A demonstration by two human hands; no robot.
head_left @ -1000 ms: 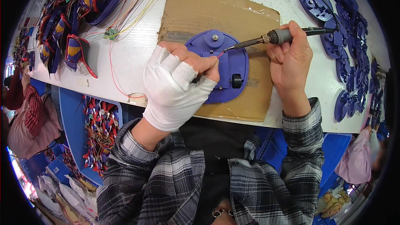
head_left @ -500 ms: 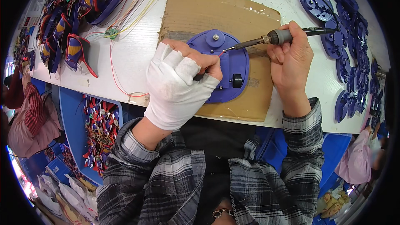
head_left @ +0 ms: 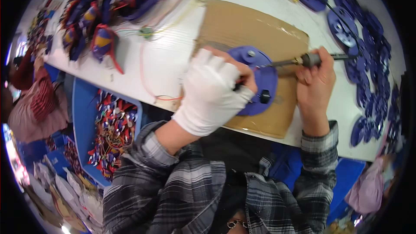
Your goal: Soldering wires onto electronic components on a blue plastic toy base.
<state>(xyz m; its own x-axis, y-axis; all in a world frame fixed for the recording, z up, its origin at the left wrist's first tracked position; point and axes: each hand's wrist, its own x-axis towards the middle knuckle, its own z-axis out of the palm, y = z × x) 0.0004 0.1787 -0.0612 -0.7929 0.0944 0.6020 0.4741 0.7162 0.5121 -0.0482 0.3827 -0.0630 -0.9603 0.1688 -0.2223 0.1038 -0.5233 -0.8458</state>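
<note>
A round blue plastic part [head_left: 262, 74] lies on a brown cardboard sheet [head_left: 255, 28] on the white table [head_left: 164, 60]. My left hand [head_left: 212, 91], in a white fingerless glove, rests on the part's near left side, and its fingertips pinch something small and dark that I cannot make out. My right hand [head_left: 315, 81] grips a soldering iron [head_left: 303, 60] by its dark handle. The iron's metal tip points left onto the top of the blue part, close to my left fingertips.
Several more blue plastic parts [head_left: 368, 47] are spread along the table's right side. Coloured pieces with red and yellow wires [head_left: 108, 13] are piled at the far left. A blue bin of small wired parts [head_left: 110, 130] stands below the table's left edge.
The view has tilted and shifted slightly. Both hands stay on the blue part, with the iron tip at about the same spot.
</note>
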